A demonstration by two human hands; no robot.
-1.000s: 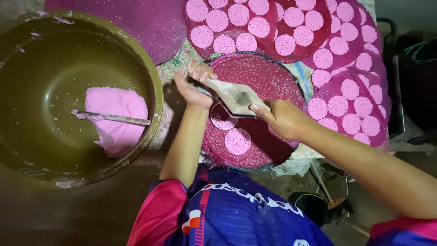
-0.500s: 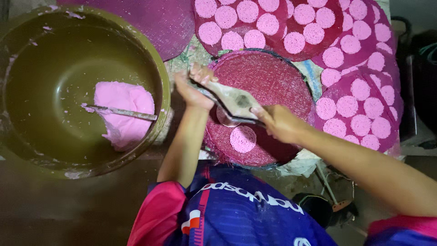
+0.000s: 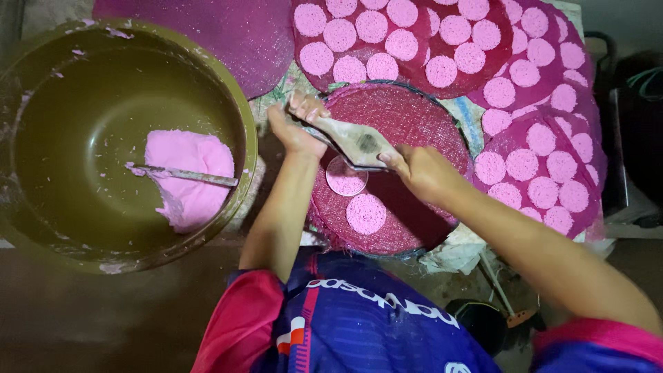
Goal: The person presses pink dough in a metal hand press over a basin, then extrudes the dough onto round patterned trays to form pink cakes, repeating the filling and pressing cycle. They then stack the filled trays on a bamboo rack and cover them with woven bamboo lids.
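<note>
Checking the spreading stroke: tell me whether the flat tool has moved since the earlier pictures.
Cannot tell: the flat tool sits over the ring mould as before; the camera shifted.

No pkgs, labels, signs or screens visible.

The floor (image 3: 83,324) at the lower left is dark brown and dull, with little light on it. Light falls from above on the middle, while the edges stay in shadow. At the right edge stands a dark object (image 3: 639,103) which I cannot identify. At the top right corner a grey surface (image 3: 621,17) shows, maybe a wall. Crumpled pale cloth (image 3: 456,252) lies on the ground.
</note>
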